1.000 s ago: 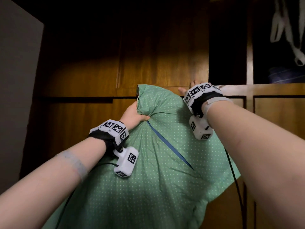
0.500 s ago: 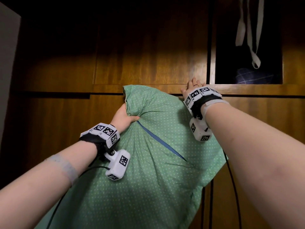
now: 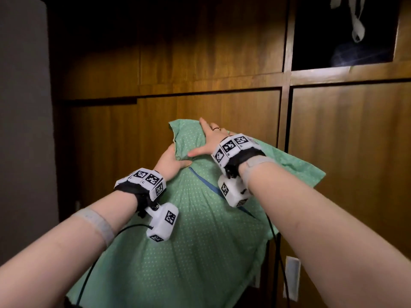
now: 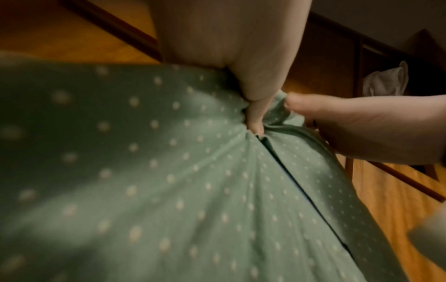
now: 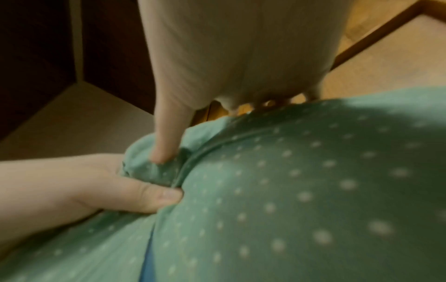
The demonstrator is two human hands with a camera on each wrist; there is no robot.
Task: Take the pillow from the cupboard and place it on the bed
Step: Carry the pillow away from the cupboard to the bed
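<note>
A green pillow (image 3: pixel 189 241) with small white dots and a blue seam hangs in front of the closed wooden cupboard doors (image 3: pixel 222 107). My left hand (image 3: pixel 172 161) grips a bunch of the cover at its upper left corner, and the left wrist view shows the thumb (image 4: pixel 255 118) dug into the gathered cloth (image 4: pixel 169 181). My right hand (image 3: pixel 209 138) lies on the top of the pillow with straight, spread fingers. In the right wrist view its thumb (image 5: pixel 164 150) presses the bunched corner of the pillow (image 5: pixel 289 190) beside the left hand (image 5: pixel 108 187). The pillow's lower part is out of frame.
An open dark cupboard compartment (image 3: pixel 322 41) at the upper right holds white straps (image 3: pixel 357 25) and a bluish bundle (image 3: pixel 360 55). A grey wall (image 3: pixel 22 130) stands at the left. A white handle (image 3: pixel 291 277) sits on a lower door at the right.
My right hand has left the cupboard ledge behind the pillow and come down flat onto the pillow's top. The left hand keeps its grip on the corner. The view has shifted.
</note>
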